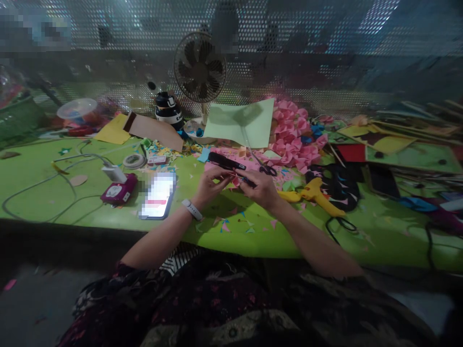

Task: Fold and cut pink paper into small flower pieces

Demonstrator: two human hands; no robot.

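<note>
My left hand (211, 187), with a white band (191, 209) at the wrist, has its fingers pinched around a small piece of pink paper (236, 181). My right hand (262, 189) meets it from the other side, closed on a slim dark object whose kind I cannot make out. Just beyond my fingers lies a long black object (226, 160) with a small pale label, perhaps a stapler. Black-handled scissors (268, 170) rest behind my right hand. Pink paper (213, 166) is spread under these things, among paper scraps.
A yellow glue gun (318, 196) lies right of my right hand. A lit phone (158, 195) and a purple box with a charger (118, 189) are at left. Behind stand a fan (200, 67), a black bottle (168, 111), green paper (238, 123) and a heap of folded pink paper (294, 127).
</note>
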